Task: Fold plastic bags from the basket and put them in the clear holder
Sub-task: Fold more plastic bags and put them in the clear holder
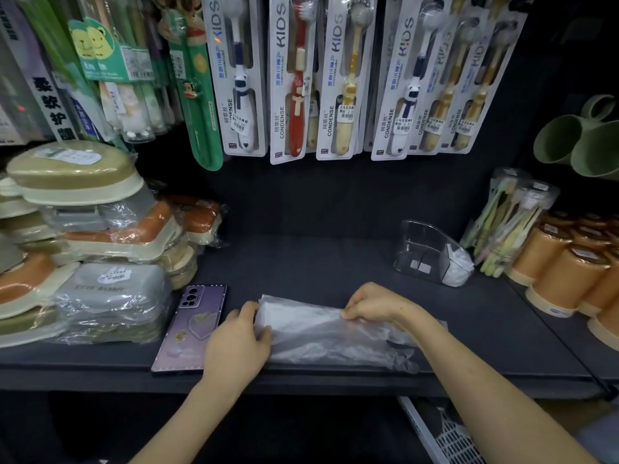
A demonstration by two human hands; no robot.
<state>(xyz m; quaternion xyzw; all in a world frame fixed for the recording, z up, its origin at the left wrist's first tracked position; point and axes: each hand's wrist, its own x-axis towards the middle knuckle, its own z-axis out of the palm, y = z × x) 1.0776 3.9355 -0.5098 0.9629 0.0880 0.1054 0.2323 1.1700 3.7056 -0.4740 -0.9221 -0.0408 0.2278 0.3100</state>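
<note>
At the far left, wrapped soap boxes [100, 236] are stacked on the dark shelf [301, 262], and just beside them lies a purple phone [192, 326], face down. The left hand [239, 339] rests partly over the phone's right edge, its fingers curled onto the left end of the plastic bag [321, 333], pressing and pinching the folded edge there. The bag lies flat near the shelf's front edge, a long narrow strip whose long axis runs left to right, its crumpled, looser end trailing off to the right. The right hand [375, 303] pinches the bag's far edge between thumb and fingertips, about midway along. Further right and back stands the clear holder [432, 252], with what looks like a folded white bag already tucked in its right end, though glare makes that uncertain. At the bottom right a white basket [445, 437] shows below the shelf.

The film is thin and slippery: if either pinch slackens, the fold may spring open, and the loose right end could slide off the front edge. The left hand may also nudge the phone.
</note>
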